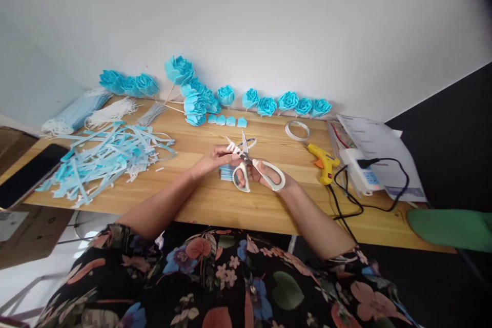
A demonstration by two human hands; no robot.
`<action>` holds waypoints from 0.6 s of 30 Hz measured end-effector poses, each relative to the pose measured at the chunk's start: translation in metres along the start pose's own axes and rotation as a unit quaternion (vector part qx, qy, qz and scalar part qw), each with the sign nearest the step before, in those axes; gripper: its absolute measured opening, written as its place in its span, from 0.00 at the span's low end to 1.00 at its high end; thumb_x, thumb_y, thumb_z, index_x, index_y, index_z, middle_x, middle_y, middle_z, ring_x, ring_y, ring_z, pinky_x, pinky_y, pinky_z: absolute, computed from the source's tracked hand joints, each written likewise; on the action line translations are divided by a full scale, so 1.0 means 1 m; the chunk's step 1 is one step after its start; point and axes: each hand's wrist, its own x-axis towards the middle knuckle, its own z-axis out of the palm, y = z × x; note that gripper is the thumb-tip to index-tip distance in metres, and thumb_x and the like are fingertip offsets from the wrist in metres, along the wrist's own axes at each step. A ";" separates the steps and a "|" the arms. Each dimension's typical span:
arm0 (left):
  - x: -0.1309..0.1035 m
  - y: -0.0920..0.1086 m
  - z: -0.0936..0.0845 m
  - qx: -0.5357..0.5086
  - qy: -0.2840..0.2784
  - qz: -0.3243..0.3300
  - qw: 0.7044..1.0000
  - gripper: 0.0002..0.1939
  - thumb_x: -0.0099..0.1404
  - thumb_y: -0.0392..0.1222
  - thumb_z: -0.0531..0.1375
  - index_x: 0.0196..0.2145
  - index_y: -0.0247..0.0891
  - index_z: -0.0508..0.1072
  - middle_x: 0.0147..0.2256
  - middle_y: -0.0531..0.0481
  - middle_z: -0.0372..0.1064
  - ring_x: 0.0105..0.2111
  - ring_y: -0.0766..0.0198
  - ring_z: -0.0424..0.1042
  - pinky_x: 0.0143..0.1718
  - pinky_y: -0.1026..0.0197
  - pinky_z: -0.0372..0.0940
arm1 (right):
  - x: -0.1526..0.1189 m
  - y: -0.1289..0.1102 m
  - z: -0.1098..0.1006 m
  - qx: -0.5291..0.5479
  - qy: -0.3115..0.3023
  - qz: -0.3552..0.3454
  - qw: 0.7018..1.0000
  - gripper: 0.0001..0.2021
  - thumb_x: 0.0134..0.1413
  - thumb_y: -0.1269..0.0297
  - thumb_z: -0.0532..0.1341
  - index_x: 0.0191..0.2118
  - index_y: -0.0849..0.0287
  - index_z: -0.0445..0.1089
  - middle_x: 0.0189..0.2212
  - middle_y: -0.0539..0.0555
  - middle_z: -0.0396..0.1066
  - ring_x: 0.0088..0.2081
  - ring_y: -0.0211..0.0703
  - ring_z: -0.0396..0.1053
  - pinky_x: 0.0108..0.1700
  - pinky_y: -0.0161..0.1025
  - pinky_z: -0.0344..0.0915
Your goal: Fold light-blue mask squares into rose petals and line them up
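Observation:
My right hand (pixel 265 170) has its fingers through the white handles of a pair of scissors (pixel 245 142). The scissor blades are parted and point away from me. Close by on the left, my left hand (pixel 214 159) pinches a narrow white strip (pixel 235 149) with small cut-like tabs, right at the blades. A thin curved band (pixel 252 142) shows behind the blades; I cannot tell whether it belongs to the same strip. Beneath the hands lies a stack of light blue pleated pieces (pixel 226 173), partly hidden. Just beyond, several small blue folded petals (pixel 230 121) lie in a row.
Blue flowers (pixel 266 106) on sticks line the wall. Left are a heap of blue and white strips (pixel 109 159), white cords (pixel 111 113) and a phone (pixel 33 174). Right are a tape roll (pixel 297 130), yellow glue gun (pixel 325 164), power strip (pixel 361 171) with black cable, and papers (pixel 380 143).

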 end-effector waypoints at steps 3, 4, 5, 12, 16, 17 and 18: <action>-0.002 0.005 -0.002 0.029 -0.010 0.014 0.999 0.14 0.61 0.49 0.66 0.37 0.36 0.82 0.38 0.45 0.77 0.40 0.56 0.74 0.43 0.59 0.65 | 0.001 0.001 -0.001 0.021 0.007 0.003 1.000 0.32 0.57 0.36 0.55 0.47 0.64 0.70 0.32 0.55 0.70 0.31 0.39 0.71 0.33 0.37 0.70; -0.003 0.007 -0.003 0.038 -0.016 0.018 0.999 0.14 0.61 0.49 0.65 0.38 0.36 0.82 0.39 0.45 0.77 0.41 0.55 0.74 0.44 0.59 0.65 | 0.001 0.002 -0.002 0.028 0.010 0.004 1.000 0.32 0.57 0.35 0.56 0.47 0.64 0.70 0.31 0.54 0.70 0.30 0.39 0.70 0.32 0.37 0.70; -0.003 0.009 -0.003 0.043 -0.021 0.021 0.999 0.14 0.62 0.49 0.65 0.39 0.36 0.82 0.40 0.45 0.77 0.42 0.55 0.73 0.45 0.59 0.64 | 0.001 0.003 -0.003 0.035 0.013 0.004 0.999 0.32 0.56 0.35 0.56 0.47 0.64 0.70 0.30 0.53 0.69 0.29 0.39 0.70 0.31 0.37 0.70; 0.000 0.011 0.002 0.030 0.002 0.012 0.999 0.16 0.59 0.51 0.67 0.34 0.34 0.82 0.33 0.46 0.76 0.34 0.60 0.71 0.38 0.62 0.62 | -0.001 0.000 -0.003 0.033 0.025 0.010 0.999 0.31 0.58 0.40 0.59 0.50 0.66 0.72 0.26 0.50 0.67 0.22 0.34 0.64 0.23 0.32 0.64; 0.004 0.006 0.002 -0.023 0.067 -0.018 0.997 0.20 0.54 0.55 0.69 0.34 0.34 0.81 0.26 0.49 0.73 0.24 0.66 0.66 0.29 0.63 0.59 | -0.003 -0.006 0.003 0.008 -0.026 0.018 0.999 0.28 0.57 0.44 0.62 0.50 0.67 0.71 0.25 0.50 0.65 0.21 0.33 0.61 0.21 0.31 0.59; 0.005 0.005 0.002 -0.037 0.089 -0.016 0.995 0.20 0.54 0.55 0.69 0.34 0.34 0.80 0.26 0.49 0.72 0.24 0.67 0.65 0.29 0.64 0.58 | -0.003 -0.007 0.004 0.006 -0.032 0.016 0.999 0.29 0.57 0.43 0.62 0.50 0.67 0.71 0.26 0.50 0.65 0.22 0.33 0.61 0.21 0.31 0.58; 0.006 0.005 0.001 -0.050 0.110 -0.010 0.993 0.19 0.55 0.55 0.69 0.33 0.34 0.80 0.25 0.50 0.71 0.24 0.67 0.65 0.29 0.63 0.58 | -0.004 -0.007 0.004 0.004 -0.029 0.010 1.000 0.29 0.57 0.43 0.61 0.50 0.66 0.71 0.26 0.51 0.65 0.23 0.33 0.62 0.22 0.32 0.58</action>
